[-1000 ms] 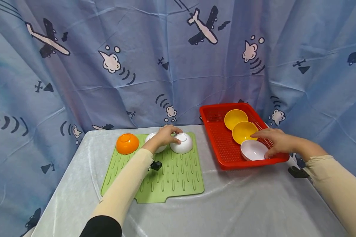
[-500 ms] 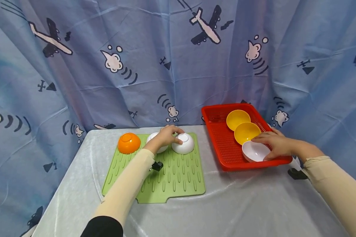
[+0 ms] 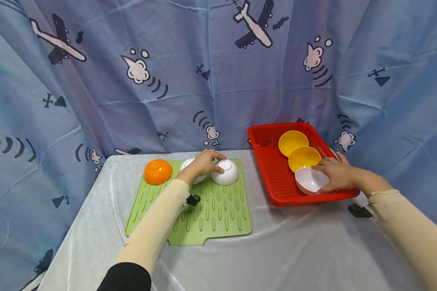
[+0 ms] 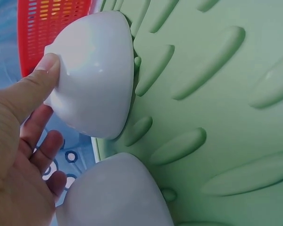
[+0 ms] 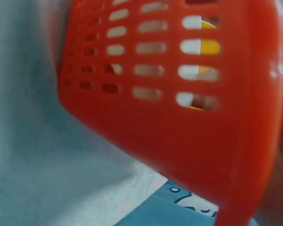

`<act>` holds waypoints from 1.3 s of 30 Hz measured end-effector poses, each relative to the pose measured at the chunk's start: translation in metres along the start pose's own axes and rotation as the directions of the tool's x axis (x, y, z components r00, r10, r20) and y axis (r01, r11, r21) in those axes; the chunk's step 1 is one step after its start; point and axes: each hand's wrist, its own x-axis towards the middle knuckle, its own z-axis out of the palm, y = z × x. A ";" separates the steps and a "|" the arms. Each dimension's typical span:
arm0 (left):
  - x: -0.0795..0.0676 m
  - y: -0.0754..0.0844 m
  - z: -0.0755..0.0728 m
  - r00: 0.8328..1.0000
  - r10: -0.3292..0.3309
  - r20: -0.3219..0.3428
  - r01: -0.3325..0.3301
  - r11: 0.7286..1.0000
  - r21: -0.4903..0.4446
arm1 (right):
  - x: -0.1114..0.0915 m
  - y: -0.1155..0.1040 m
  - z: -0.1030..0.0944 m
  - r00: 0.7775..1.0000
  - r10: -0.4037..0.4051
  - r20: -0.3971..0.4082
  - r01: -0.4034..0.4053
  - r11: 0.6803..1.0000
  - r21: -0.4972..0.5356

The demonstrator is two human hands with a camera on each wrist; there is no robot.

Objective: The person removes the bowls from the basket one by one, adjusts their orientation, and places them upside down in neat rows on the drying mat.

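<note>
My left hand (image 3: pixel 204 163) holds an upside-down white bowl (image 3: pixel 227 176) by its base, on the green drying mat (image 3: pixel 218 220). In the left wrist view the thumb presses beside the foot ring, with the other fingers partly behind. A second upturned white bowl (image 4: pixel 115 193) stands next to it, partly covered by the hand in the head view. On the right, my right hand (image 3: pixel 336 176) grips the rim of an upright white bowl (image 3: pixel 307 180) in the red basket (image 3: pixel 273 198). The basket wall (image 5: pixel 179 141) hides most of this hand in the right wrist view.
Two yellow bowls (image 3: pixel 293 143) lie in the basket behind the white one. An upturned orange bowl (image 3: pixel 158 172) sits at the mat's back left corner. A pale cloth covers the table (image 3: pixel 276 250), and a blue patterned curtain (image 3: pixel 149 101) hangs behind it.
The white bowl in the basket has shifted slightly left and tilted, with my right hand following it. My left hand stays on its bowl. The head view has moved slightly.
</note>
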 end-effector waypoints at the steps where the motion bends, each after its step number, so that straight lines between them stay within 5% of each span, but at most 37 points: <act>1: 0.000 0.000 0.000 1.000 -0.001 -0.001 0.001 1.000 0.001 | 0.000 0.000 0.000 1.000 0.004 -0.013 -0.004 1.000 -0.004; 10: -0.011 0.005 -0.001 1.000 -0.011 -0.010 0.011 1.000 0.027 | -0.002 -0.012 0.006 0.970 0.069 -0.235 -0.037 0.990 0.139; 17: -0.021 0.005 0.003 0.997 -0.033 -0.068 0.034 0.999 0.023 | 0.004 -0.058 -0.003 0.903 0.116 -0.413 0.020 0.951 0.310; 25: -0.033 0.003 0.008 0.992 -0.028 -0.125 0.023 0.999 -0.040 | 0.013 -0.118 -0.010 0.828 0.090 -0.553 0.124 0.933 0.337; 30: -0.046 0.009 0.009 0.985 0.009 -0.173 -0.031 0.992 -0.126 | 0.017 -0.151 -0.007 0.807 0.099 -0.582 0.150 0.919 0.365; 34: -0.062 0.025 0.006 0.984 0.023 -0.179 -0.078 0.948 -0.307 | 0.018 -0.175 -0.002 0.784 0.090 -0.614 0.180 0.914 0.363; 39: -0.096 0.049 0.000 0.995 0.015 -0.095 -0.065 0.833 -0.550 | 0.027 -0.207 0.006 0.745 0.055 -0.665 0.236 0.910 0.340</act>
